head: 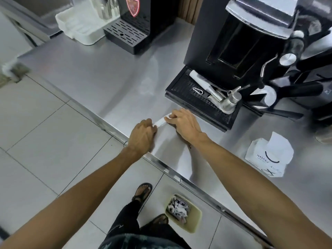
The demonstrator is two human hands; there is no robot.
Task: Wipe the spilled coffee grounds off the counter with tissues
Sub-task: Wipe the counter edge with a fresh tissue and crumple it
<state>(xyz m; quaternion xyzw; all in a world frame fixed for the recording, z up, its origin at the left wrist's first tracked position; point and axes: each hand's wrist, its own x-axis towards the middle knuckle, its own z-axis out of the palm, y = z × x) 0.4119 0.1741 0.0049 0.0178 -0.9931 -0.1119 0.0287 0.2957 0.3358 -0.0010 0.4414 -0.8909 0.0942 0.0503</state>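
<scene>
A folded white tissue (161,120) lies on the steel counter (107,83) near its front edge, stretched between both hands. My left hand (142,135) pinches its left end with curled fingers. My right hand (185,124) pinches the right end, just in front of the black coffee machine's drip tray (183,97). No coffee grounds are plainly visible on the counter around the hands. A white tissue pack (269,155) with one sheet sticking up stands on the counter to the right.
A black coffee machine (233,42) with a metal portafilter (222,101) on its tray stands behind my right hand. Another black dispenser (133,31) and a white tray (79,26) sit at the back. A small bin (195,220) with crumpled paper is on the tiled floor below the counter edge.
</scene>
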